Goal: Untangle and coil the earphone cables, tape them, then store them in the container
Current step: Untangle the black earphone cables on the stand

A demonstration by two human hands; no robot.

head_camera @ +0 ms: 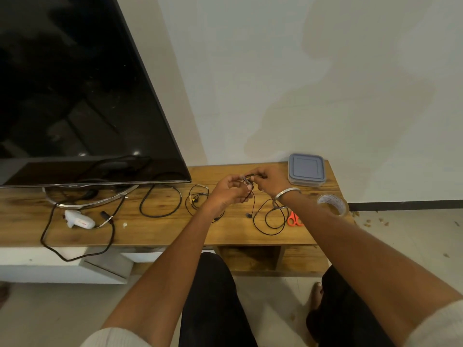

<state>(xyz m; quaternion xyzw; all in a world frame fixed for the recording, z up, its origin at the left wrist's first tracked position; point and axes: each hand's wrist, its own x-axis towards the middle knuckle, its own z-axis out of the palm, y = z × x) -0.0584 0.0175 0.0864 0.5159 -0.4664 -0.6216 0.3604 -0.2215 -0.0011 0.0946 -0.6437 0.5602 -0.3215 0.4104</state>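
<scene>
Wooden bench, two hands' fingers pinching one earphone cable, one lidded container, one tape roll

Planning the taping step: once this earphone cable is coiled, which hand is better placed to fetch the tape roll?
Probably the right hand. The tape roll stands at the table's right end beside the right forearm, with the scissors close by. The left hand would have to cross over the earphone cable.
</scene>
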